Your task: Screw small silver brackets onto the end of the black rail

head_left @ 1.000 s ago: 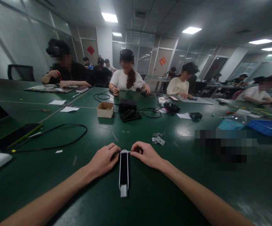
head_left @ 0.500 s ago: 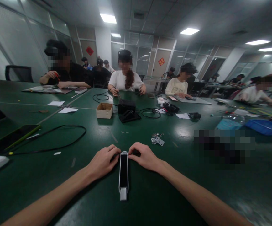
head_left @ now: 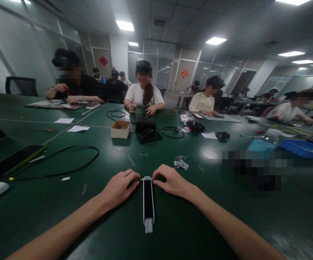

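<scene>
A long, narrow black object with a white frame (head_left: 148, 202) lies on the green table, pointing away from me. A short silver-grey tab sticks out of its near end. At the left side of its far end, my left hand (head_left: 122, 186) is closed in a pinch. My right hand (head_left: 170, 182) pinches the right side of the same end. Whatever small part sits between the fingertips is too small to make out. Beyond my right hand lie several flat metal plates (head_left: 181, 164), with small metal rings (head_left: 181, 157) scattered behind them.
Ahead stand a small open box (head_left: 120, 130) and a black device (head_left: 145, 124) with cables. To the left lie a phone (head_left: 14, 160) and a looped black cable (head_left: 98, 155). A blue tray (head_left: 305, 148) and a bottle (head_left: 264, 141) are at the right. Co-workers sit across the table.
The white-framed object has shifted slightly right in view, its near end swinging right, and both hands moved with it. Across the table, the middle co-worker's hand has moved inward.
</scene>
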Motion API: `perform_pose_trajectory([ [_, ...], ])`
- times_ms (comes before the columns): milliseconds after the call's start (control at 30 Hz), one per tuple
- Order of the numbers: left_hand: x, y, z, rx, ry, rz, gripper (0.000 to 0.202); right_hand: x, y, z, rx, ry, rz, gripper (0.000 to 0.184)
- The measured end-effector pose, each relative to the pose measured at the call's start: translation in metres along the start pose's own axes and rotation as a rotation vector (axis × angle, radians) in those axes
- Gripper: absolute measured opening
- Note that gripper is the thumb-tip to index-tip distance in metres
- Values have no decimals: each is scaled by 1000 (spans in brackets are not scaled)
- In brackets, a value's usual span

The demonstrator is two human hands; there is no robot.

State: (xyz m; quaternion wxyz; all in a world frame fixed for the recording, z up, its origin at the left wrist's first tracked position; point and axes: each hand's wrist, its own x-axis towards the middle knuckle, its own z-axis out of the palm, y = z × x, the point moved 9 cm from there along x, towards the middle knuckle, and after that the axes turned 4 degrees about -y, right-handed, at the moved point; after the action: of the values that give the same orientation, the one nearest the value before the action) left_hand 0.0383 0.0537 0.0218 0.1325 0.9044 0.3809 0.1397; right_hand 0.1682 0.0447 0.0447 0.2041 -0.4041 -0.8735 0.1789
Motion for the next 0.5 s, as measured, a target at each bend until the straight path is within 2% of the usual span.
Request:
perform_pose_trajectory([
  [100, 0, -1, -1, 19, -3, -14, 18, -5, 2, -10, -92, -12, -21, 11],
  [167, 0, -1, -2, 25, -2, -14, 18, -9, 12, -27, -179, 46, -9, 14],
  [267, -1, 2, -3, 26, -5, -8, 17, -20, 43, -59, -343, 149, 82, 16],
  [333, -1, 2, -3, 34, -7, -10, 17, -28, 70, -75, -455, 157, 170, 17],
  [433, -2, 2, -3, 37, 1, -14, 16, -41, 104, -87, -531, 129, 273, 21],
  [500, -3, 2, -3, 29, 8, -10, 17, -46, 116, -86, -520, 95, 316, 22],
])
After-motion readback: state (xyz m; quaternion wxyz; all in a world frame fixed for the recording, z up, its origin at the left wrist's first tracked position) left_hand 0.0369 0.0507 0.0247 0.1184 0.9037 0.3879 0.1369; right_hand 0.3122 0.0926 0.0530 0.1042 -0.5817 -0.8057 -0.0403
